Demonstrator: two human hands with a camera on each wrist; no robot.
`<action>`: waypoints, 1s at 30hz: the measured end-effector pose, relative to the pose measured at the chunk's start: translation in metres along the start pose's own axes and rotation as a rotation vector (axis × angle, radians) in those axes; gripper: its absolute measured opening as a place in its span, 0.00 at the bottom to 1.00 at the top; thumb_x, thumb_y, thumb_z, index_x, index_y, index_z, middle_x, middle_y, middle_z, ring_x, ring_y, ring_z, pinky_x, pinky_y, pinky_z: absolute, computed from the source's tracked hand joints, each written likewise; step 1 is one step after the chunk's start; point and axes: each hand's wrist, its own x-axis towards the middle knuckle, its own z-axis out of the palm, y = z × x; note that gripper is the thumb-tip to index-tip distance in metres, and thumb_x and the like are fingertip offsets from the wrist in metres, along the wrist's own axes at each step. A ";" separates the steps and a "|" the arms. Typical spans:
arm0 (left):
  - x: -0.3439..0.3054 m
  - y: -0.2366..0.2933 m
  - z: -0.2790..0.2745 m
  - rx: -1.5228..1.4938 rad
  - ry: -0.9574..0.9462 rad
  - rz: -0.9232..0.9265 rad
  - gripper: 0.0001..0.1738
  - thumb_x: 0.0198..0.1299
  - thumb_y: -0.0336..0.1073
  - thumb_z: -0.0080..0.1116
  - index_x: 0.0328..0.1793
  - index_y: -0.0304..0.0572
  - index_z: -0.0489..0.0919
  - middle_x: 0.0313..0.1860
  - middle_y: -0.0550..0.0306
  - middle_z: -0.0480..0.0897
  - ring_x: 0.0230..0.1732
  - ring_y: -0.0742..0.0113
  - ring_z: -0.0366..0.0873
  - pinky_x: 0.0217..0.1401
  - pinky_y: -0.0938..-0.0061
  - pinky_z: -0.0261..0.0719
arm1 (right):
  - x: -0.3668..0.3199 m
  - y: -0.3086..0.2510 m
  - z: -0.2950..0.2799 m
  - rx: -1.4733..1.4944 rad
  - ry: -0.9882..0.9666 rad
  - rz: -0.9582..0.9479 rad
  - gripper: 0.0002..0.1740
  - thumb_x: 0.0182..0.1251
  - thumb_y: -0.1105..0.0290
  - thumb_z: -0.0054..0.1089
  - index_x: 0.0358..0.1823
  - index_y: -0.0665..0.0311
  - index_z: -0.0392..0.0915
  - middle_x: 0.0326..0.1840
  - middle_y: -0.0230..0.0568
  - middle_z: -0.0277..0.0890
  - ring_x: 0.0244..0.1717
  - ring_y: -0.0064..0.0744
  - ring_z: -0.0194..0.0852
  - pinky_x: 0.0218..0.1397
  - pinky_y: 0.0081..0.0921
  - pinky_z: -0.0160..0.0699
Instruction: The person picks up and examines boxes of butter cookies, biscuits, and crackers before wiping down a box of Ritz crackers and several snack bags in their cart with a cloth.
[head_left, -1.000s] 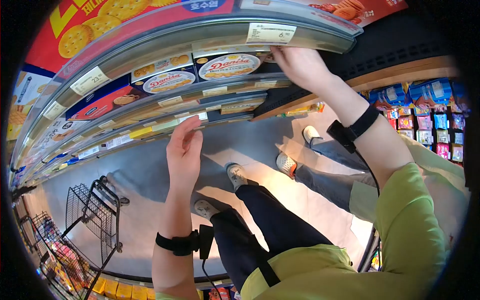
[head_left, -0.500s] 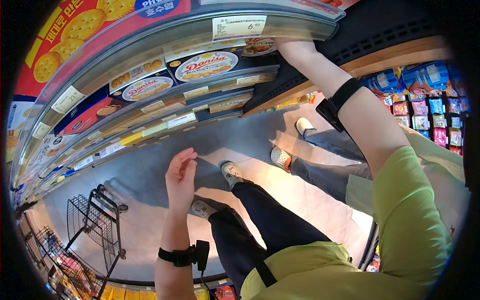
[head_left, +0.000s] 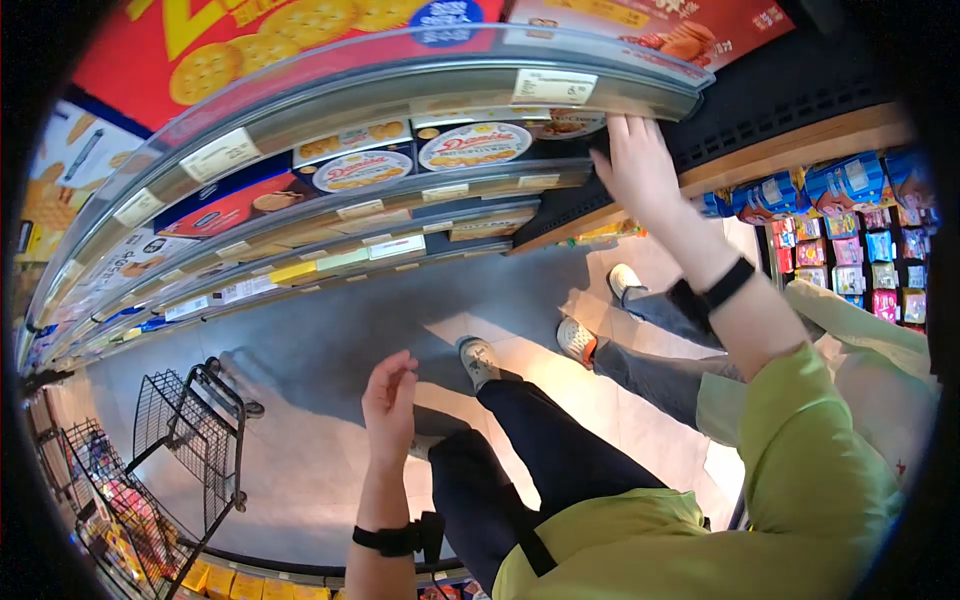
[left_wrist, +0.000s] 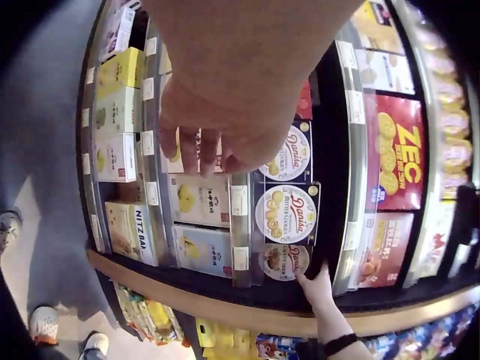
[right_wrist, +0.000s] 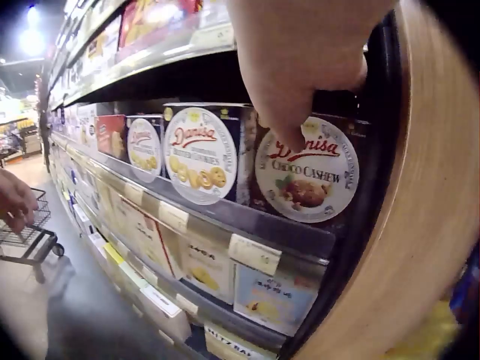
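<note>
My right hand [head_left: 642,168] is at the end of a shelf, fingers extended beneath the ledge above and thumb spread to the side. In the right wrist view its thumb overlaps the upper front of a dark Danisa choco cashew cookie box [right_wrist: 309,180]; the other fingers are partly hidden. To that box's left stand blue Danisa butter cookie boxes [head_left: 475,147] with round white labels. My left hand [head_left: 392,398] hangs over the floor in front of the shelves, its fingers loosely bent and holding nothing. In its wrist view it overlaps the lower shelf rows.
A price-tagged shelf ledge [head_left: 420,85] overhangs the cookie boxes. A wooden side panel [head_left: 800,145] closes the shelf's right end. A black wire shopping cart [head_left: 190,430] stands on the floor at left. Another person's legs [head_left: 650,375] are at right, near hanging snack packs [head_left: 850,250].
My right hand reached deeper over the choco cashew box half a second ago, then drew back toward me. My left hand has lowered away from the shelves.
</note>
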 end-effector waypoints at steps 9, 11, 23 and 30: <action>-0.141 -0.056 -0.094 -0.198 0.258 -0.209 0.15 0.65 0.25 0.52 0.57 0.35 0.75 0.49 0.55 0.81 0.50 0.69 0.77 0.55 0.76 0.74 | -0.203 -0.175 -0.012 0.291 -0.554 -0.425 0.23 0.52 0.65 0.62 0.51 0.64 0.75 0.60 0.50 0.69 0.64 0.50 0.63 0.66 0.47 0.62; -0.186 -0.065 -0.127 -0.141 0.338 -0.282 0.17 0.66 0.32 0.52 0.60 0.38 0.74 0.50 0.53 0.80 0.46 0.69 0.77 0.51 0.75 0.74 | -0.231 -0.227 -0.032 0.397 -0.772 -0.550 0.23 0.58 0.61 0.61 0.53 0.62 0.72 0.58 0.48 0.70 0.63 0.46 0.64 0.63 0.46 0.63; -0.484 -0.089 -0.331 -0.204 0.790 -0.291 0.17 0.63 0.31 0.56 0.59 0.41 0.75 0.45 0.56 0.82 0.40 0.71 0.76 0.44 0.77 0.73 | -0.273 -0.473 -0.144 0.209 -0.916 -1.054 0.22 0.61 0.57 0.60 0.52 0.60 0.71 0.45 0.41 0.74 0.51 0.40 0.73 0.52 0.41 0.67; -0.612 -0.163 -0.384 -0.441 1.068 -0.233 0.16 0.64 0.31 0.54 0.59 0.44 0.74 0.43 0.57 0.82 0.32 0.74 0.77 0.30 0.84 0.70 | -0.267 -0.599 -0.209 0.155 -0.893 -1.401 0.22 0.61 0.55 0.61 0.51 0.60 0.73 0.45 0.43 0.76 0.50 0.44 0.76 0.51 0.42 0.71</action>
